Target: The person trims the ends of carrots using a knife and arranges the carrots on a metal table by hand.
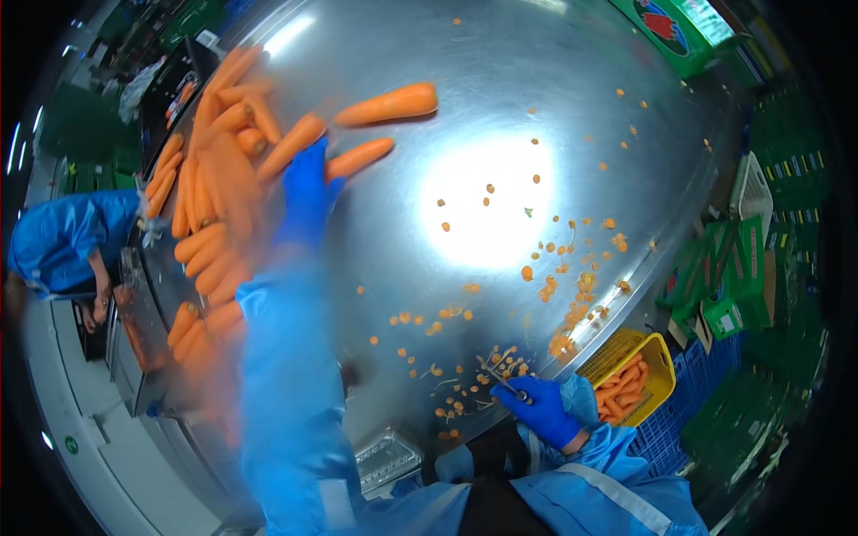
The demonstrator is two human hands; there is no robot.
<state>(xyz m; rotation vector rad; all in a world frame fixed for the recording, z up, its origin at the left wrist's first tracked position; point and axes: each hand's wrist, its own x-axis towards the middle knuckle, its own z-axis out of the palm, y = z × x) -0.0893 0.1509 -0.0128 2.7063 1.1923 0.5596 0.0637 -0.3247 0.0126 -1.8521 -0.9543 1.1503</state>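
Note:
My left hand (307,192), in a blue glove, reaches out to the right edge of a carrot pile (210,179). Its fingers and thumb are around the near end of a carrot (365,155), partly hidden by the glove. Another carrot (295,146) touches the fingertips, and a larger carrot (389,104) lies just beyond. Low on the right, my right hand (542,413), also gloved in blue, is closed around a small knife (508,384). Its blade points up and left over trimmed carrot ends (456,380) on the metal table (402,232).
A yellow crate (663,366) of carrots stands beside my right arm, on blue crates (706,393). Green boxes (728,268) are stacked at the right, with another green box (675,36) at the far edge. Carrot scraps (572,304) dot the table. A co-worker (76,237) bends at the left.

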